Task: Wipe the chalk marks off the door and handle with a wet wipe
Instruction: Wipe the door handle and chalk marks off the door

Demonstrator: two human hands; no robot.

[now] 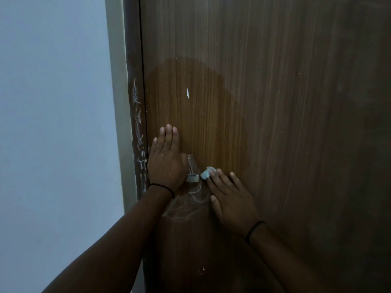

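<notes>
The brown wooden door (264, 102) fills the view, with a darker, damp-looking patch above the handle. A metal handle (192, 178) sticks out at mid-height, partly hidden by my left hand (166, 159), which lies flat on the door with its fingers pointing up. My right hand (230, 199) presses a small pale wet wipe (207, 173) against the door just right of the handle. White chalk marks (186, 206) curl on the door below the handle. More chalk scribbles (138, 132) run down the door frame at the left.
A pale wall (55, 123) and a light frame strip (118, 102) stand left of the door. A short white streak (187, 93) and small white specks dot the door above the hands. Both wrists wear thin black bands.
</notes>
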